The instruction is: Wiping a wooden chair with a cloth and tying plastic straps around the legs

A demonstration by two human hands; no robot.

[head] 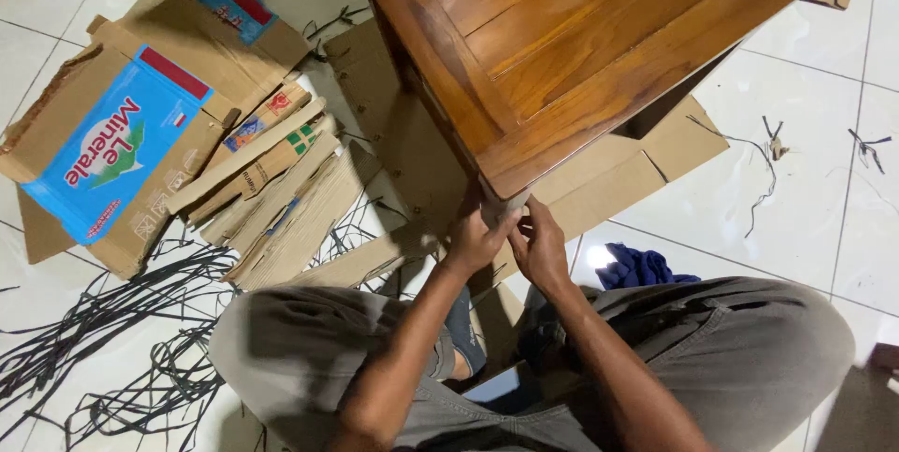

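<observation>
Seen from above, a wooden table with a glossy reddish-brown plank top fills the upper middle of the view. Its nearest corner points down toward the person, and just beneath that corner a pale wrapped table leg shows. Both hands meet at this leg. The left hand is curled around the left side of the leg, fingers closed against it. The right hand presses on the right side, its fingers bent and pinching at the wrapping, thumb close to the left hand. The two hands touch each other.

The person crouches or sits on the floor in grey trousers, knees spread to either side of the forearms. Just beside the right knee lies a crumpled dark blue cloth.

Under the table, flattened brown cardboard spreads across the white tiled floor. To the left sits a heap of folded cardboard pieces, and further left a flattened carton with a bright blue printed panel. At lower left, a tangle of thin black plastic straps sprawls across the tiles. A few short strap scraps lie well apart on the right side of the floor.
</observation>
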